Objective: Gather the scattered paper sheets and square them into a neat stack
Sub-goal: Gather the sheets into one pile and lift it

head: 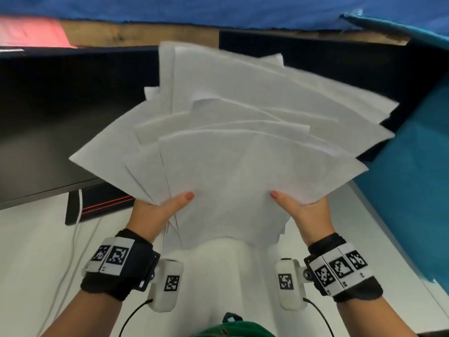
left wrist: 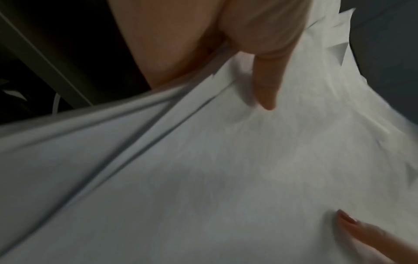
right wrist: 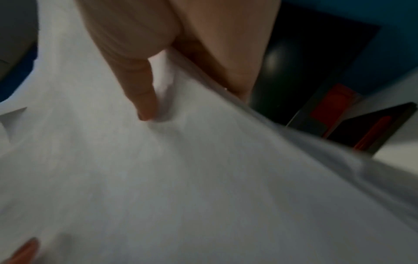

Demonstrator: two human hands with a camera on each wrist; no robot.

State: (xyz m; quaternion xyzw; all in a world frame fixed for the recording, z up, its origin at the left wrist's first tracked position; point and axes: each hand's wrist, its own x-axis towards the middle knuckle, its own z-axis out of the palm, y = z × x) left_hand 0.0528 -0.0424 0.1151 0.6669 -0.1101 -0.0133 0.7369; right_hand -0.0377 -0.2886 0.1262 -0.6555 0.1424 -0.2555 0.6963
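A fanned bundle of several white paper sheets (head: pixel 228 132) is lifted above the white table (head: pixel 36 251), its corners splayed out to the left, far side and right. My left hand (head: pixel 160 210) pinches the bundle's near left edge, thumb on top and fingers hidden beneath. My right hand (head: pixel 301 210) pinches the near right edge the same way. In the left wrist view the paper sheets (left wrist: pixel 203 178) fill the picture, with the left thumb (left wrist: pixel 267 89) pressed on top. In the right wrist view the right thumb (right wrist: pixel 140 92) lies on the paper sheets (right wrist: pixel 181 187).
A black monitor (head: pixel 60 113) stands at the left with its red-striped base (head: pixel 102 205) and a white cable (head: pixel 70 251). Teal cloth (head: pixel 413 178) hangs at the right, blue cloth (head: pixel 218 8) across the back.
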